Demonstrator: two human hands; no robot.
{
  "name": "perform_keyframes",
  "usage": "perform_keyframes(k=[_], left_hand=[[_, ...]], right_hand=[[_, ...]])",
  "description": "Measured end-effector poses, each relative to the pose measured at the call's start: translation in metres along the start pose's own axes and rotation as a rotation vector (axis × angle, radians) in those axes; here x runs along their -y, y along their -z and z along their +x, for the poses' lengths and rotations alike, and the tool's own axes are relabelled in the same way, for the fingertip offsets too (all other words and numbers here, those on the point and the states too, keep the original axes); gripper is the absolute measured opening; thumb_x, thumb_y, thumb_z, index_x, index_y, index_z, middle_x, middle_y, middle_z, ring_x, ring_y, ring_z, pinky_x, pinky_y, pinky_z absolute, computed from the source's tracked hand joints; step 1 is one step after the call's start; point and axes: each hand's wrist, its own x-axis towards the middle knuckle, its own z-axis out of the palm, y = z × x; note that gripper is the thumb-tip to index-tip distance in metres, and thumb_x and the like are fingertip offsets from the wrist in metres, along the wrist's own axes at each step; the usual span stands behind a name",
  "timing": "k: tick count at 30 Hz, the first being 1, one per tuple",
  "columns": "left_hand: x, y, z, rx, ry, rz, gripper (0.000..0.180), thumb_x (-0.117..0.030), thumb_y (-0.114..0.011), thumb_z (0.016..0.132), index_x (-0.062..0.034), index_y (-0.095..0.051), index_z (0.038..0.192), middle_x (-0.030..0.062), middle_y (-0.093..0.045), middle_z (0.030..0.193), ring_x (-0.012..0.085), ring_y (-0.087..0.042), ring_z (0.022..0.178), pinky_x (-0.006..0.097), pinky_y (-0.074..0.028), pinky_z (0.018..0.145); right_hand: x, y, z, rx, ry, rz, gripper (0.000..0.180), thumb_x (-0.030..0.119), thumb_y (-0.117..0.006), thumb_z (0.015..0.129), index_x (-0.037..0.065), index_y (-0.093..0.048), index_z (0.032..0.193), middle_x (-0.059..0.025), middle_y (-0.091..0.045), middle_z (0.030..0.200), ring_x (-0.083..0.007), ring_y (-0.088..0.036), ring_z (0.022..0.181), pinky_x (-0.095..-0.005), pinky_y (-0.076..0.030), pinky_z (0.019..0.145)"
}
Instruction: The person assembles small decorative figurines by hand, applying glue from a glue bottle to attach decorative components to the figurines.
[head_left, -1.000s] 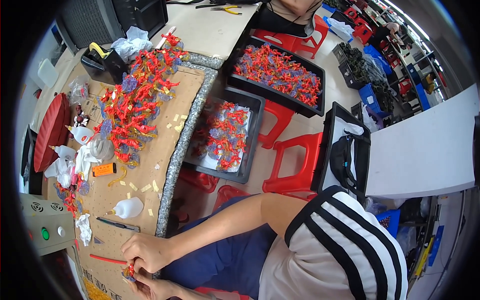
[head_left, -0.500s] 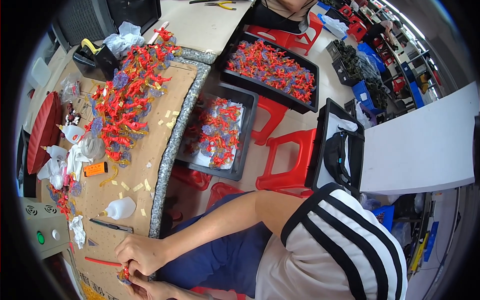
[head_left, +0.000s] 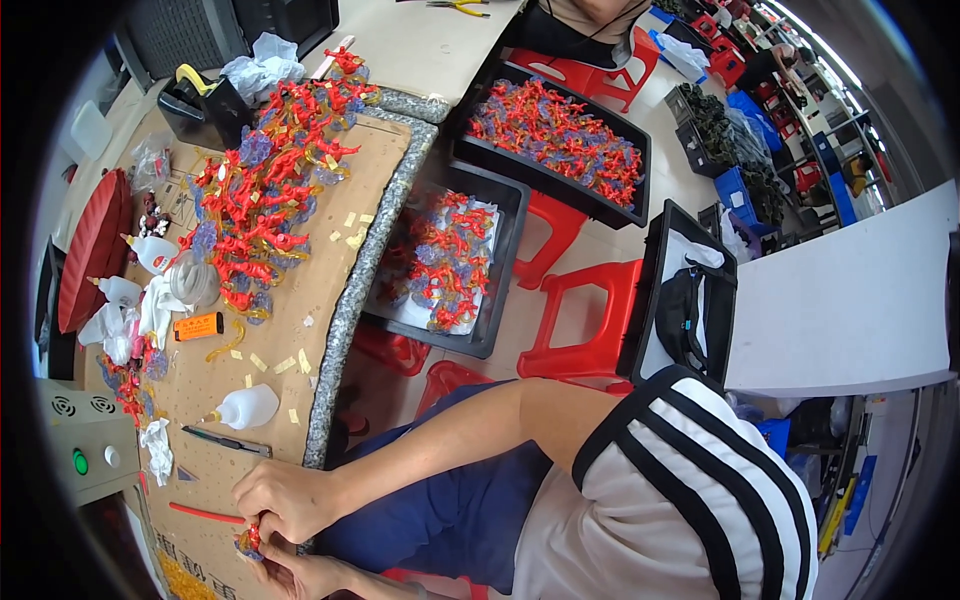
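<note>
My right hand (head_left: 285, 495) and my left hand (head_left: 295, 575) meet at the near edge of the cardboard-covered bench (head_left: 300, 330). Together they pinch a small red and purple plastic figure (head_left: 250, 541). My right forearm reaches in across my blue-trousered lap. A thin red stick (head_left: 205, 513) lies on the cardboard just beside my right hand. A white squeeze bottle (head_left: 243, 406) and a dark blade-like tool (head_left: 225, 440) lie a little farther up the bench.
A heap of red and purple figures (head_left: 265, 190) covers the far bench. Two black trays of figures (head_left: 445, 265) (head_left: 555, 135) rest on red stools (head_left: 575, 320). An orange lighter (head_left: 197, 326), more white bottles (head_left: 150, 252), a grey control box (head_left: 85, 440) and a black bag (head_left: 690, 310) are nearby.
Both hands stay together on the small figure at the bench's near edge, with only slight finger movement. The view has shifted a little.
</note>
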Motion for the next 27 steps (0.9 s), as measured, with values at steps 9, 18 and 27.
perform_keyframes(k=[9, 18, 27], left_hand=[[0.0023, 0.0017, 0.0015, 0.019, -0.069, 0.058, 0.026, -0.002, -0.069, 0.085, 0.0139, -0.062, 0.105, 0.0222, -0.068, 0.097, 0.0255, -0.069, 0.082, 0.033, -0.063, 0.068], [-0.0028, 0.0011, -0.0002, 0.015, -0.02, 0.03, 0.025, -0.002, -0.069, 0.085, 0.0132, -0.063, 0.104, 0.0226, -0.068, 0.099, 0.0255, -0.069, 0.083, 0.034, -0.062, 0.071], [-0.0057, -0.0034, -0.0032, 0.022, -0.001, -0.017, 0.024, -0.001, -0.068, 0.086, 0.0139, -0.062, 0.104, 0.0236, -0.067, 0.101, 0.027, -0.069, 0.085, 0.034, -0.062, 0.071]], right_hand=[[0.0002, -0.0007, 0.0005, 0.004, -0.007, 0.004, 0.01, -0.005, -0.064, 0.054, -0.006, -0.057, 0.061, -0.0159, -0.054, 0.061, -0.0327, -0.057, 0.059, -0.0386, -0.043, 0.052], [0.0004, -0.0009, 0.0002, -0.002, -0.006, 0.005, 0.008, -0.005, -0.063, 0.055, -0.006, -0.056, 0.06, -0.0153, -0.053, 0.06, -0.0313, -0.055, 0.058, -0.0382, -0.042, 0.051], [0.0022, 0.0007, -0.0001, -0.031, -0.064, -0.001, 0.011, -0.001, -0.065, 0.052, -0.005, -0.056, 0.056, -0.0158, -0.052, 0.057, -0.0332, -0.055, 0.058, -0.0409, -0.04, 0.052]])
